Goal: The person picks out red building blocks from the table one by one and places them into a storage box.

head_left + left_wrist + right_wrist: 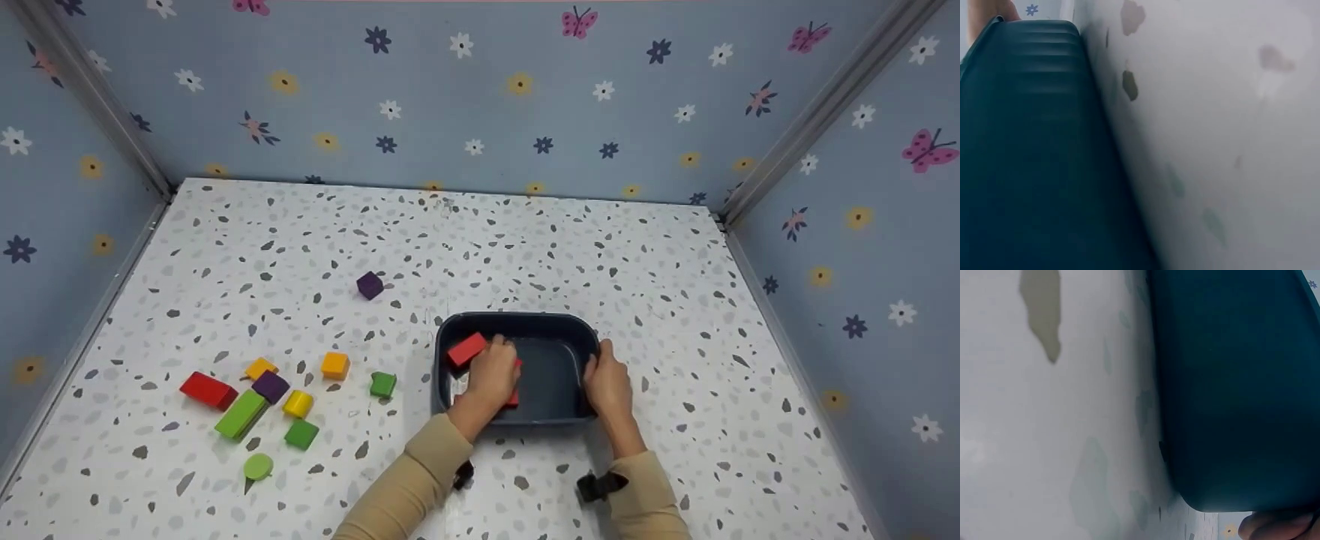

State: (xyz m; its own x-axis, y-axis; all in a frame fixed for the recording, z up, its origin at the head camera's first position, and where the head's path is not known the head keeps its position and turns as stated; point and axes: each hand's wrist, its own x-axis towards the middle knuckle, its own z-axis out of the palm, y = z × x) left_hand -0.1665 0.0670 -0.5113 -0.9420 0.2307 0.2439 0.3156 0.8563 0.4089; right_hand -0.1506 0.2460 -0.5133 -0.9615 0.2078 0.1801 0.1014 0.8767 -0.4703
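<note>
A dark blue plastic bin (555, 420) stands on the table, its wall (1044, 140) filling much of the left wrist view. My left hand (493, 375) reaches down inside it with curled fingers, holding a red block (513, 399) that it mostly covers. Another red block (466, 349) lies in the bin's back left corner, beside that hand. At the bin's right side, my right hand (609, 382) grips the rim, thumb on the inner side. In the right wrist view, fingers (1275, 526) show at the lower edge of the bin's wall (1241, 394).
Left of the bin lie loose blocks: a red one (208, 391), a long green one (241, 414), purple ones (271, 385), an orange cube (335, 366), a yellow cylinder (298, 404) and several more. A purple cube (370, 285) sits farther back. Patterned walls (450, 90) enclose the table.
</note>
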